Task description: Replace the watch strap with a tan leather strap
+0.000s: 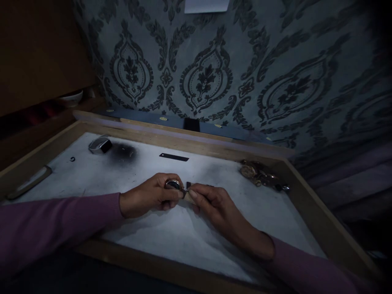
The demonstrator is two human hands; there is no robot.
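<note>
My left hand (156, 194) is closed on a round wristwatch (173, 184), its dark face and shiny rim showing above my fingers. Close against it, my right hand (211, 200) pinches a small, thin thing at the watch's right edge; it looks like a strap end or a slim tool, but I cannot tell which. A short dark piece (188, 185) shows just above my right fingertips. Both hands meet over the middle of a white-bottomed wooden tray (239, 153).
A dark flat strip (174, 157) lies beyond my hands. Several gold-toned watches (249, 170) are heaped in the right corner. At left sit a silver-banded watch (101, 145), a small dark ring-like piece (72, 159) and a curved band (33, 181). Patterned fabric (205, 77) hangs behind.
</note>
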